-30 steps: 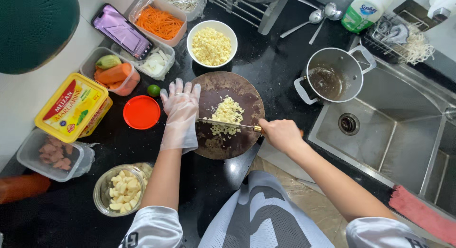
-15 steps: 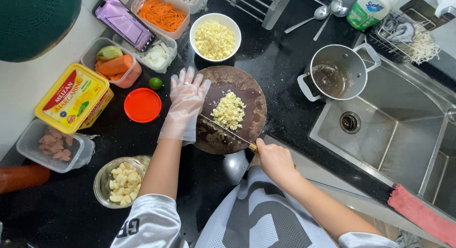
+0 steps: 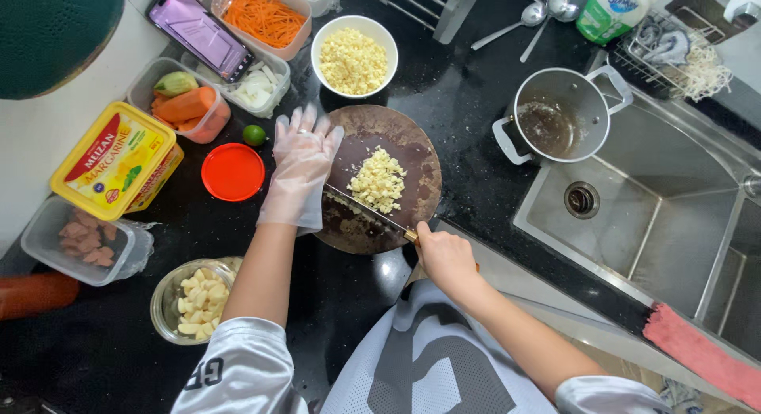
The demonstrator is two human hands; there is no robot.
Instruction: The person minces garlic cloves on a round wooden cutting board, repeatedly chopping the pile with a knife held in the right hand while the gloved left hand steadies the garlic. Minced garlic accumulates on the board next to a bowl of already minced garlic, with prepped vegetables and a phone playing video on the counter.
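A round dark wooden cutting board lies on the black counter with a heap of pale chopped bits in its middle. My right hand grips the handle of a knife whose blade lies flat on the board just below the heap. My left hand, in a clear plastic glove, rests flat with fingers spread on the board's left edge, touching the blade's tip end. A white bowl of the same pale chopped bits stands behind the board.
Left of the board: a red lid, a small lime, a yellow margarine tub, tubs of carrots and vegetables, a phone. A glass bowl of peeled cloves sits near me. A steel pot and sink lie right.
My right hand drew the knife back toward me and swung it from crossing the heap to lying below it. My gloved left hand stayed at the board's left edge.
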